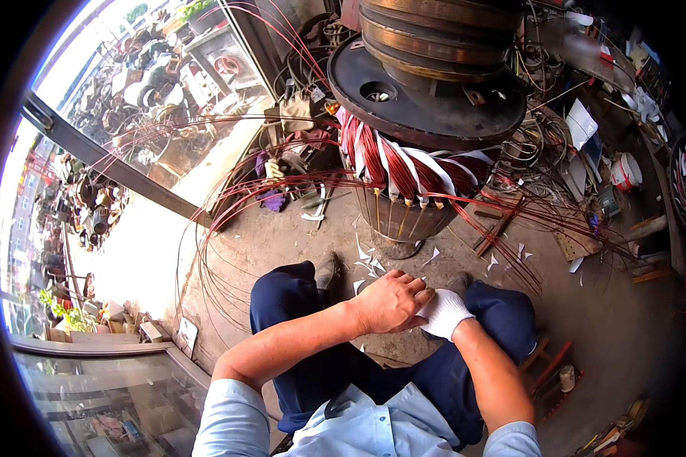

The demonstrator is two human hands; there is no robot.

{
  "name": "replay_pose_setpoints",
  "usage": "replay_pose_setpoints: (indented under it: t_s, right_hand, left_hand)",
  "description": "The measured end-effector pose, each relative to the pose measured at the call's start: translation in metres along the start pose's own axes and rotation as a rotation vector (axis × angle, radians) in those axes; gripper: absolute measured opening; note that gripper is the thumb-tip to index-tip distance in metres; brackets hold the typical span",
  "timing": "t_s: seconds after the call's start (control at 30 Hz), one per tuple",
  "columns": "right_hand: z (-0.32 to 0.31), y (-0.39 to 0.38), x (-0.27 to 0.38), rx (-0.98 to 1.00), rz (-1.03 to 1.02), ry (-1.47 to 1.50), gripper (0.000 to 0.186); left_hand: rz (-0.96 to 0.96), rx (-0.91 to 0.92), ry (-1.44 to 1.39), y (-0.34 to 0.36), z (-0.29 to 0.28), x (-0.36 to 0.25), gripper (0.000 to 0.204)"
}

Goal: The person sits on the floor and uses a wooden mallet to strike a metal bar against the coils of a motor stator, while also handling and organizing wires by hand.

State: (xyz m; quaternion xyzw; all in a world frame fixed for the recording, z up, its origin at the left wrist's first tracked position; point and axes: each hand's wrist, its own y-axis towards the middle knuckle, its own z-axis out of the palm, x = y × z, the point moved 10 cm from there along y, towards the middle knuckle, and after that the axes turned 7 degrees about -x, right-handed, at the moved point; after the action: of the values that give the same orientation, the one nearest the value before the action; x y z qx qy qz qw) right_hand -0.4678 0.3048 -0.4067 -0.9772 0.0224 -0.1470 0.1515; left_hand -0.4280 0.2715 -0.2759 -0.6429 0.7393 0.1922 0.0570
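My bare left hand point(391, 302) meets my right hand point(445, 313) in front of my knees. A white knitted glove covers the right hand up to the wrist. The left fingers are curled against the glove's finger end and pinch it. Behind the left hand, the right fingers are mostly hidden. Beyond my hands stands a large motor rotor point(434, 114), upright, with copper-coloured rings point(438, 38) over a black disc. Under the disc, red enamelled wire bundles point(389, 164) are wrapped with white strips. Neither hand touches the rotor.
Long loose red wires point(236, 198) fan out from the rotor to the left, and more wires point(518, 221) reach right. White scraps point(373, 265) litter the concrete floor. A glass-paned metal door frame point(122, 160) is on the left. Tangled cable, boards and a white bucket point(625, 171) crowd the right.
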Motion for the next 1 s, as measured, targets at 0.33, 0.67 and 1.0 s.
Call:
replay_pose_setpoints:
  t_s: [0.33, 0.67, 1.0]
  right_hand:
    - [-0.035, 0.012, -0.013, -0.165, 0.190, 0.234, 0.039]
    - [-0.026, 0.025, -0.011, -0.098, 0.208, 0.231, 0.036]
    - [-0.031, 0.018, -0.011, -0.108, 0.234, 0.253, 0.029]
  left_hand:
    - [-0.123, -0.029, -0.176, -0.004, 0.059, 0.077, 0.021]
    - [-0.125, 0.008, -0.180, -0.016, 0.051, 0.069, 0.016]
    - [-0.129, 0.027, -0.230, -0.014, 0.054, 0.061, 0.020]
